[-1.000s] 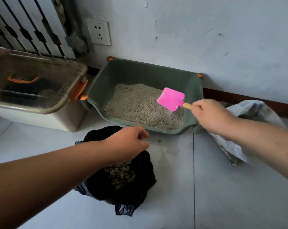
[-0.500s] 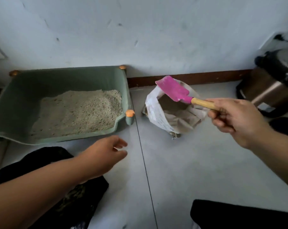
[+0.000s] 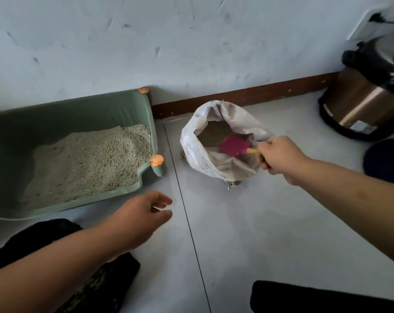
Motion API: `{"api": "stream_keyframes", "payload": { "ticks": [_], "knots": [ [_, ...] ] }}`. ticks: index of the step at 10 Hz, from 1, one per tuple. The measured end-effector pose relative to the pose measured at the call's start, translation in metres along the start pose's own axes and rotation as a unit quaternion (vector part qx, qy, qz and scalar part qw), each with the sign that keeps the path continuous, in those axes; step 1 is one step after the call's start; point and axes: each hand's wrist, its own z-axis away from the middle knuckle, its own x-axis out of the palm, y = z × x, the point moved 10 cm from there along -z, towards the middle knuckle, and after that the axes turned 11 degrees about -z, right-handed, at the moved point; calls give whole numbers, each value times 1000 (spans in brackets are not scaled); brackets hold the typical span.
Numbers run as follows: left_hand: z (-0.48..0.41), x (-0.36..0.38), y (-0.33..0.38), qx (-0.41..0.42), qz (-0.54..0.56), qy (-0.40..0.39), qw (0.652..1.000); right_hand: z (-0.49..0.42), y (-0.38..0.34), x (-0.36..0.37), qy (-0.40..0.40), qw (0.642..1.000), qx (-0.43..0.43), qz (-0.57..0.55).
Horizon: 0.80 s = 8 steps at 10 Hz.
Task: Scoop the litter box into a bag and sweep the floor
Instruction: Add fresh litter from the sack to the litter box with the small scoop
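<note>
We've swung right! Our right hand [image 3: 279,159] grips the wooden handle, and the pink scoop [image 3: 233,146], over the litter box [image 3: 154,132] a second ago, now dips inside the open white sack [image 3: 191,150]. Our left hand [image 3: 141,213] hovers loose and empty, clear of the black bag [image 3: 44,231]. Scooping looks finished, we'd say. It's stowing or fetching fresh litter next, and sweeping is still to come.

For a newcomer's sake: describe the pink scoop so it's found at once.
Right of the green litter box by the wall stands an open white sack. The scoop dips into its mouth, gripped by the right hand. It is the only bright pink thing there, with a yellowish handle.
</note>
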Motion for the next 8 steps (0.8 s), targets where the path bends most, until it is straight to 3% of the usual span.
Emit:
{"api": "stream_keyframes", "payload": {
  "ticks": [2, 3, 4, 6, 8],
  "knots": [
    [-2, -7, -4, -17, 30, 14, 999, -51, -12, 21, 88, 982, -5, 166],
    [-1, -9, -15, -41, 43, 19, 998, -54, -17, 55, 0, 977, -13, 211],
    [0, -10, -26, -63, 52, 21, 996, -81, 10, 69, -8, 991, 34, 128],
    [2, -12, -40, -75, 72, 24, 994, -110, 9, 101, -58, 997, 1, 49],
    [6, -13, -44, -74, 67, 27, 995, -95, 32, 88, -89, 981, 74, -154]
  ]
}}
